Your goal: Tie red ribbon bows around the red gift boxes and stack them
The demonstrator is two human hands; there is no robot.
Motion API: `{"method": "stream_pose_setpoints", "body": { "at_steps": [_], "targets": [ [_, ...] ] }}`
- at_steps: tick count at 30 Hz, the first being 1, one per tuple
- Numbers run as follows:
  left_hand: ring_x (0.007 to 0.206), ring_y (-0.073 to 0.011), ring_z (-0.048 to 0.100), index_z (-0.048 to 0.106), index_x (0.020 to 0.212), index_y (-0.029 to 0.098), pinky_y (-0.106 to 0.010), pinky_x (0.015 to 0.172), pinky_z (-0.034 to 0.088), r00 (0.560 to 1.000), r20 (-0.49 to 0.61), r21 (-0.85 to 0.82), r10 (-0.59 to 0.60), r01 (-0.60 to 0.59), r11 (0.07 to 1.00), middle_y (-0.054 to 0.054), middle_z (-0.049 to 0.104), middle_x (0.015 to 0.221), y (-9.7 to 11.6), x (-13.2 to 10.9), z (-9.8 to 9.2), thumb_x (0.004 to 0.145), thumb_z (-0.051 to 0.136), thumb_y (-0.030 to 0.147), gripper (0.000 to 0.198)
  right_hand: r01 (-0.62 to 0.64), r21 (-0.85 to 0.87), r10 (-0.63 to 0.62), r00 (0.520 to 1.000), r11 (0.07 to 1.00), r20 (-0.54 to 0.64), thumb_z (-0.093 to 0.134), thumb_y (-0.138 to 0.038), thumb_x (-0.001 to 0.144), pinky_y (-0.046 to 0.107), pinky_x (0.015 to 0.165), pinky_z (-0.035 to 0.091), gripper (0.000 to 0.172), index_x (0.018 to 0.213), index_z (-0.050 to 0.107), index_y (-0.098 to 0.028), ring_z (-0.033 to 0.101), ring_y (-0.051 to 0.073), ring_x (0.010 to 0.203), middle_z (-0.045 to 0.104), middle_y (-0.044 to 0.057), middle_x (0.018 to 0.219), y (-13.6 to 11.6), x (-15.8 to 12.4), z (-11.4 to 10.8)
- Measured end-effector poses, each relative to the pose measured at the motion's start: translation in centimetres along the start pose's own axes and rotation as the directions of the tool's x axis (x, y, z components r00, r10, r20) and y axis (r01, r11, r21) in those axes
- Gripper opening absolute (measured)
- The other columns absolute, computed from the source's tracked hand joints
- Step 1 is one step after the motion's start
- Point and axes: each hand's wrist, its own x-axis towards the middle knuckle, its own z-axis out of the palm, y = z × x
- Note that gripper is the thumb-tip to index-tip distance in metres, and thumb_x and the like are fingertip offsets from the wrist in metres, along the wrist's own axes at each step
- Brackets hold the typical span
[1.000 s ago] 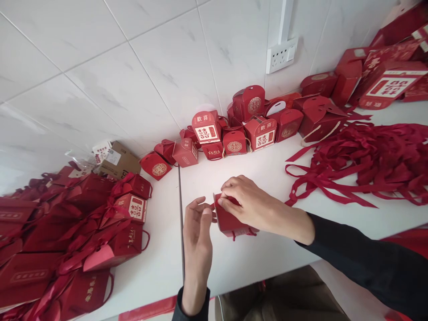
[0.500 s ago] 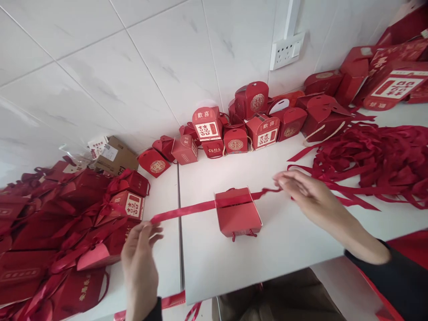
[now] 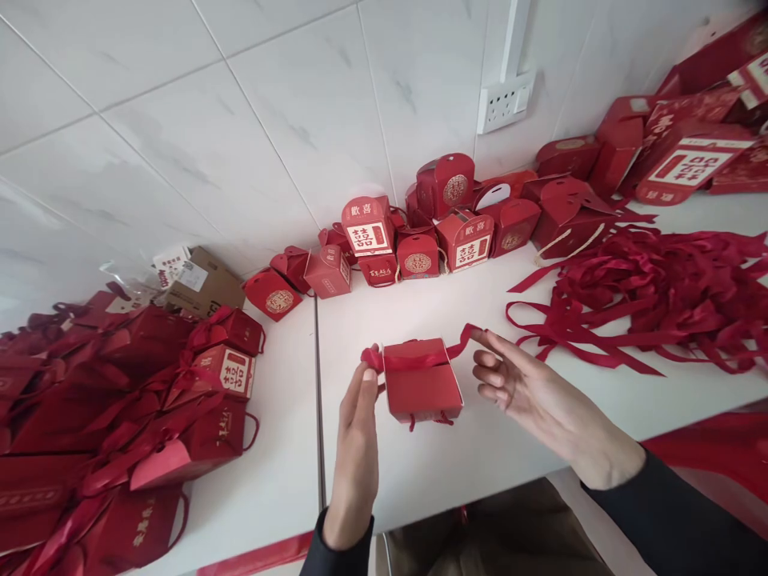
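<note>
A small red gift box (image 3: pixel 423 394) lies on the white table in front of me, its twisted cord handle at the near side. A red ribbon (image 3: pixel 420 360) runs across its upper face and past both sides. My left hand (image 3: pixel 358 436) is close by the box's left side, with the ribbon's bunched left end pinched at its fingertips. At the right, my right hand (image 3: pixel 531 392) has the other ribbon end at the tip of its forefinger, the lower fingers curled. The ribbon bends upward between the box and that hand.
A heap of loose red ribbons (image 3: pixel 648 296) lies at the right. Several red boxes (image 3: pixel 417 254) line the tiled wall. Ribbon-tied boxes (image 3: pixel 186 456) crowd the left, beside a cardboard box (image 3: pixel 207 284). A seam (image 3: pixel 319 400) divides the table; a socket (image 3: pixel 505 104) is on the wall.
Both hands have come inward toward the box, the left one most. The ribbon, stretched out to the left before, now gathers at the box's left side. The box stays nearly in place.
</note>
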Motion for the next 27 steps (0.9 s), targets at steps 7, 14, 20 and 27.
{"method": "stream_pose_setpoints", "body": {
  "at_steps": [7, 14, 20, 27],
  "targets": [
    [0.113, -0.0220, 0.068, 0.074, 0.092, 0.024, -0.037, 0.107, 0.046, 0.945, 0.003, -0.147, 0.326, -0.322, 0.935, -0.004, 0.076, 0.110, 2.2, 1.1, 0.8, 0.097, 0.065, 0.048, 0.026, 0.249, -0.245, -0.230, 0.967, 0.937, 0.106, 0.091, -0.047, 0.077, 0.022, 0.073, 0.053, 0.034, 0.082, 0.067, -0.023, 0.056, 0.016, 0.086, 0.058, -0.001, 0.091, -1.6, -0.5, 2.4],
    [0.088, -0.0200, 0.066, 0.068, 0.081, 0.021, -0.031, 0.087, 0.049, 0.906, 0.175, 0.064, 0.386, -0.402, 0.913, -0.002, 0.066, 0.075, 3.8, 0.3, 1.9, 0.102, 0.055, 0.044, 0.034, 0.453, -0.675, -0.339, 0.890, 0.582, 0.305, 0.064, -0.046, 0.100, 0.038, 0.096, 0.049, 0.021, 0.095, 0.066, -0.025, 0.064, 0.025, 0.106, 0.071, 0.004, 0.106, -2.2, -0.8, 4.7],
    [0.073, -0.0173, 0.055, 0.067, 0.088, 0.019, -0.029, 0.070, 0.045, 0.849, 0.425, 0.200, 0.315, -0.427, 0.882, -0.002, 0.064, 0.078, 5.3, 0.1, 2.7, 0.094, 0.063, 0.041, 0.023, 0.727, -0.683, -0.199, 0.682, 0.077, 0.704, 0.048, -0.034, 0.108, 0.037, 0.097, 0.049, 0.023, 0.116, 0.068, -0.025, 0.066, 0.023, 0.110, 0.071, 0.007, 0.120, -2.8, -0.5, 7.8],
    [0.071, -0.0186, 0.057, 0.071, 0.066, 0.019, -0.031, 0.075, 0.044, 0.873, 0.431, 0.100, 0.228, -0.298, 0.949, -0.005, 0.068, 0.071, 5.9, 0.6, 2.2, 0.098, 0.054, 0.053, 0.049, 0.640, -0.768, -0.076, 0.764, -0.031, 0.641, 0.052, -0.042, 0.106, 0.035, 0.084, 0.052, 0.036, 0.137, 0.058, -0.025, 0.069, 0.022, 0.086, 0.072, 0.002, 0.096, -6.1, -0.1, 6.9]
  ]
}}
